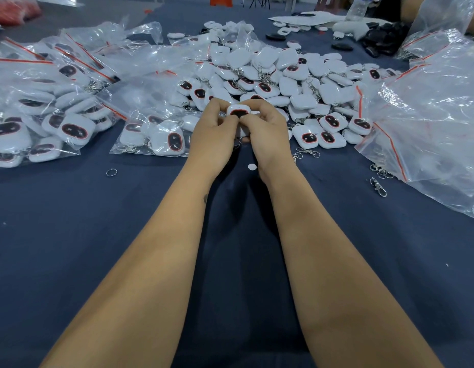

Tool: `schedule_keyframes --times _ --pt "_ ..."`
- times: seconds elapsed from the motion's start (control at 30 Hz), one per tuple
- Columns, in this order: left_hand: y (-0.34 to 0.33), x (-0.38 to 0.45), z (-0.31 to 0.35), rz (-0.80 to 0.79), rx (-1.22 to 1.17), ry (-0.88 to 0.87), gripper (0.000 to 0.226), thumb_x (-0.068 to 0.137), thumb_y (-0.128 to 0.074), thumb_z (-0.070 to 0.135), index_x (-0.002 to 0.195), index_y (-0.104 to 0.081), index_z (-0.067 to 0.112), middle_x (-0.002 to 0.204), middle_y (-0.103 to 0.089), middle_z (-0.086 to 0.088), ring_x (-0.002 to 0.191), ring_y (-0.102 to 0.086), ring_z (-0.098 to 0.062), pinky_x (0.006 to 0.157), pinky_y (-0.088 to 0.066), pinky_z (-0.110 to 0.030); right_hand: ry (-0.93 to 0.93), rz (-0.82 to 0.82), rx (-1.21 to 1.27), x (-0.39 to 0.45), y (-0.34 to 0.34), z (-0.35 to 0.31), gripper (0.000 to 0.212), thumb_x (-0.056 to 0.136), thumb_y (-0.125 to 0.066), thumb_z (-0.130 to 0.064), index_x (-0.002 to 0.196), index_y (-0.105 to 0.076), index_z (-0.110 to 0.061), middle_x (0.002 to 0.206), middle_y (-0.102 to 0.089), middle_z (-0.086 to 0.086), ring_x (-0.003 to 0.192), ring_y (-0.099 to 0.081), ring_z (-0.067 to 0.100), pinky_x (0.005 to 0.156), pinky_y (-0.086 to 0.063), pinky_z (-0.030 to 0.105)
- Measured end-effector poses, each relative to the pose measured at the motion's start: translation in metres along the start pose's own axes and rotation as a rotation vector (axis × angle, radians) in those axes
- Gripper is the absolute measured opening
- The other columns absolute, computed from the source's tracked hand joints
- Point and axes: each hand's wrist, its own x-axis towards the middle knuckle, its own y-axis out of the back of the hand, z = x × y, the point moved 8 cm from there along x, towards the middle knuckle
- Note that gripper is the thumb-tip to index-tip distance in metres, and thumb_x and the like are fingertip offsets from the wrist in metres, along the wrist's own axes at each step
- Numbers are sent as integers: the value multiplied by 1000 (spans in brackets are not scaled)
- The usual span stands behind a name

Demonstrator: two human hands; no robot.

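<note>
A small white keychain case [239,111] with a black, red-rimmed oval face is held up between both hands at the centre of the view. My left hand [213,136] pinches its left side with curled fingers. My right hand [266,134] grips its right side, thumb against the lower front edge. Behind them lies a big loose heap of the same white cases [283,75] with metal clasps.
Clear zip bags filled with cases [58,112] lie at the left; another filled bag [156,134] is just left of my hands. A pile of empty zip bags [429,123] sits right. Loose clasps [377,185], a split ring [111,172] and a white disc [252,166] lie on the dark blue cloth [97,221].
</note>
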Motion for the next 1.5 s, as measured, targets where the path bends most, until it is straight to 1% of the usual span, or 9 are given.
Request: schedule_keyframes --times 0.27,0.5,0.57,0.67,0.8,0.97,1.1,1.27,1.5 --pt "-3 1 3 -7 57 -56 12 96 -46 15 94 -51 26 77 -55 7 59 -49 -6 48 -38 -15 6 -18 15 0 -2 -2 26 87 -48 7 96 -65 -12 63 -57 -2 50 -55 4 53 -49 19" --pt "5 2 -7 86 -91 70 13 91 -55 23 103 -56 21 89 -66 -4 78 -61 -17 77 -53 -41 -27 -20 6 -1 -3 2 24 88 -56 -1 104 -64 -17 84 -66 1 75 -63 14 69 -54 26" --pt "11 3 -9 142 -155 110 14 88 -56 21 103 -57 20 85 -64 -2 72 -60 -16 69 -52 -37 -26 -43 -27 -1 -5 3 28 87 -56 1 109 -63 -15 90 -68 6 77 -62 16 76 -53 34" --pt "14 4 -10 185 -293 144 16 90 -55 14 105 -57 14 81 -68 -1 62 -63 -11 56 -51 -26 18 -42 -107 -1 -6 2 27 88 -55 3 111 -64 -8 84 -70 3 69 -60 8 69 -51 24" --pt "17 3 -7 226 -392 142 12 93 -53 10 104 -54 10 78 -67 1 67 -69 -10 63 -54 -22 46 19 -129 1 0 1 15 92 -60 -5 104 -68 -2 89 -72 8 72 -57 8 75 -48 23" --pt "21 1 0 257 -412 102 17 96 -52 14 109 -60 6 85 -69 -8 70 -70 -16 66 -57 -25 74 83 -14 1 7 -4 13 94 -62 -8 85 -65 -17 75 -66 -2 66 -59 8 69 -50 21" --pt "35 -4 15 344 -8 -93 22 86 -55 19 106 -64 25 83 -67 10 81 -70 -18 81 -57 -38 27 153 111 3 15 -1 11 96 -59 -9 87 -61 -15 72 -63 -2 65 -59 10 64 -50 23" --pt "26 -7 21 253 598 -217 52 84 -62 35 132 -44 35 92 -67 9 85 -62 -20 71 -48 -35 -9 160 83 4 15 4 5 97 -58 -12 93 -60 -11 83 -63 5 72 -57 14 78 -53 30" --pt "27 -3 13 212 704 -169 65 76 -58 15 137 -38 26 87 -67 -3 83 -61 -31 68 -49 -38 -15 201 181 3 20 2 7 96 -57 -8 90 -59 -8 71 -59 1 61 -53 13 65 -50 24"
